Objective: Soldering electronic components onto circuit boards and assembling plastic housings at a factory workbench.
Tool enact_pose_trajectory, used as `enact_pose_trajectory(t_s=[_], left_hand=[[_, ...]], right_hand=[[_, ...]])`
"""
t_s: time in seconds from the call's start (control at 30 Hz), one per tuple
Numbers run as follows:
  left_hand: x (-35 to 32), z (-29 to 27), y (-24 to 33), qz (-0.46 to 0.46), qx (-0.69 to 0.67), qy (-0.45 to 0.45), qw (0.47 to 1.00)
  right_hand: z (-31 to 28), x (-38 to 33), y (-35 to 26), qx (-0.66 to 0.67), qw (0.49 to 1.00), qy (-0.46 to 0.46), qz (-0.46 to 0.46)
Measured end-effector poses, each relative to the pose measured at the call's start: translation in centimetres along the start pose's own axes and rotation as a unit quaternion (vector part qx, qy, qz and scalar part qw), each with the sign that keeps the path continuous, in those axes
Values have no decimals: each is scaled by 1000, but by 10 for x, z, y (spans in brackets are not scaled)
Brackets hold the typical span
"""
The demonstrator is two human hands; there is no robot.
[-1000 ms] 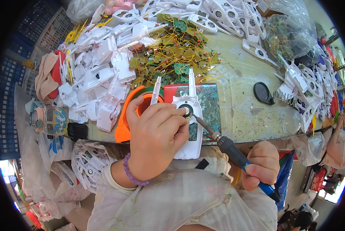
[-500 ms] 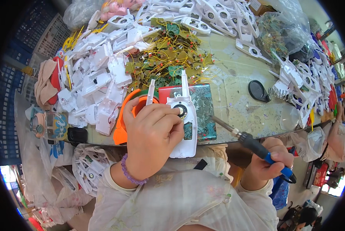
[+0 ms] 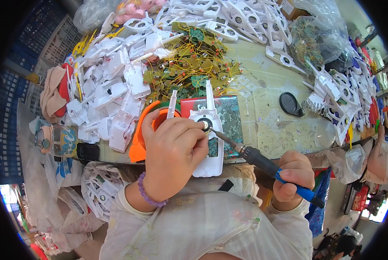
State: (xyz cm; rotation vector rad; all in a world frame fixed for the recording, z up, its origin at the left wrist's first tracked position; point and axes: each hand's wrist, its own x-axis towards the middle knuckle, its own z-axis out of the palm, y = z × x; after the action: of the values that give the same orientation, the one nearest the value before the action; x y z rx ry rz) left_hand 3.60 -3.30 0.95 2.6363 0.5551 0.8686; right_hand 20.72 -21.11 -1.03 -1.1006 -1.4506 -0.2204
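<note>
My left hand point(image 3: 174, 149) is closed, its fingertips pressed at the small round speaker point(image 3: 207, 125) set in a white plastic shell point(image 3: 209, 167). What lies under those fingers is partly hidden. That shell has a long narrow arm pointing away from me and rests over a teal patterned pad with a red edge point(image 3: 233, 110). In my right hand point(image 3: 292, 175) is a soldering iron point(image 3: 263, 162) with a blue and black handle, tilted toward the left. Its tip meets the right rim of the speaker, or comes very close to it; I cannot tell which.
An orange round holder point(image 3: 138, 143) stands left of the shell. Beyond it are a pile of white shells point(image 3: 111, 93) and a heap of green circuit boards with yellow wires point(image 3: 194, 65). A black round dish point(image 3: 290, 104) and a coiled metal spring point(image 3: 315, 107) lie right.
The soldering iron has moved left with my right hand, bringing its tip from right of the shell to the speaker's rim. My left hand stays nearly in place.
</note>
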Motion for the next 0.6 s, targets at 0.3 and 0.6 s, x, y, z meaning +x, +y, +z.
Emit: enact_pose_trajectory(t_s=[0.3,0.6], left_hand=[[1,-1,0,0,-1,-3,1000],[1,-2,0,-1,-5,-5,1000]], right_hand=[[-3,-1,-2,7,1000,-7,23],[-2,2,-1,-11,1000,-11,8]])
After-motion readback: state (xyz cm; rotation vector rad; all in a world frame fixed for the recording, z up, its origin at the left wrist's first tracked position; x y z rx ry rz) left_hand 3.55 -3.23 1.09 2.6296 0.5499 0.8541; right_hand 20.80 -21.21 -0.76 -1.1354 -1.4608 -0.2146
